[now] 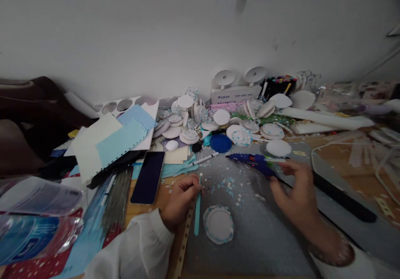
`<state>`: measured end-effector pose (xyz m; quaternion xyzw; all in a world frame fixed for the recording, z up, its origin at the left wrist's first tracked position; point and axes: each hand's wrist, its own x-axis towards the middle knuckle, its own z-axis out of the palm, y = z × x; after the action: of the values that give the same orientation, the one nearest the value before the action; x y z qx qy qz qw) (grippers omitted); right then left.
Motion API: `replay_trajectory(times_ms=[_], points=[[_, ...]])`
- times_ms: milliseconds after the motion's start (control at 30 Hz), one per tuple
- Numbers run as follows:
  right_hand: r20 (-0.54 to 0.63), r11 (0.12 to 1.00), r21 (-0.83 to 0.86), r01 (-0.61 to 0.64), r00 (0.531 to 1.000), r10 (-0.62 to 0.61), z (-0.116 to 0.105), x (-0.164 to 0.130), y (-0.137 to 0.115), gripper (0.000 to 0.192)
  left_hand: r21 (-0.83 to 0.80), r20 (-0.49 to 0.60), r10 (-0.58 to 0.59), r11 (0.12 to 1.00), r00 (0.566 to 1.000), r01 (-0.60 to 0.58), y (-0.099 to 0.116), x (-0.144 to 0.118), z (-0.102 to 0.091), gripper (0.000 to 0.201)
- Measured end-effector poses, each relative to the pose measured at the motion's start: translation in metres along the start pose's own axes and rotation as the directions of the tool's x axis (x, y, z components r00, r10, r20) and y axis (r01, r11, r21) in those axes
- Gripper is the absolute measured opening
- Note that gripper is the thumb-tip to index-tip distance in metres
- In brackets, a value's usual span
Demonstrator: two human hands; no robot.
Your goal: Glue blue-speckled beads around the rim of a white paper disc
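Note:
My left hand point(183, 197) is closed in a pinch on a narrow teal paper strip point(197, 214), which points down toward me. Beside the strip, a round white paper disc with a blue-dotted scalloped edge point(219, 224) lies flat on the grey mat point(250, 245). At the right, my right hand point(295, 191) is open, thumb and fingers apart around the rear of a dark blue glue gun point(254, 161). Whether the fingertips touch the gun is hard to tell. A pale glue stick point(276, 160) sticks out of its back.
Small blue and white bits point(228, 185) are scattered over the mat. A phone point(148, 178), a white pen point(204, 159) and a blue round lid point(220, 143) lie beyond. Many decorated discs point(189, 135) are heaped along the wall. A plastic bottle point(37, 233) is at left.

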<state>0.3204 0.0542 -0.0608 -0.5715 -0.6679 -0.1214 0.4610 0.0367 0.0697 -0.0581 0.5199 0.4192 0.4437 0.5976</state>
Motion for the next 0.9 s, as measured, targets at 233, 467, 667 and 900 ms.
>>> replay_trajectory(times_ms=[233,467,667,900], points=[[0.34,0.942,-0.275,0.191,0.936,-0.09,0.027,0.005,0.008,0.013,0.05,0.037,0.007,0.999,0.999,-0.009,0.0,0.001,-0.001,0.028],[0.224,0.98,-0.197,0.023,0.974,0.023,0.019,0.023,-0.003,0.023,0.119,0.117,0.029,0.992,0.993,-0.043,0.006,0.001,0.001,0.039],[0.297,0.928,-0.135,-0.346,0.88,0.371,0.028,0.023,-0.013,0.031,0.093,0.175,0.046,0.994,0.983,-0.063,0.011,0.002,0.003,0.04],[0.389,0.94,-0.327,-0.095,0.893,0.226,0.031,0.015,0.0,0.033,0.11,0.201,0.055,0.991,0.978,-0.079,0.011,0.002,0.003,0.038]])
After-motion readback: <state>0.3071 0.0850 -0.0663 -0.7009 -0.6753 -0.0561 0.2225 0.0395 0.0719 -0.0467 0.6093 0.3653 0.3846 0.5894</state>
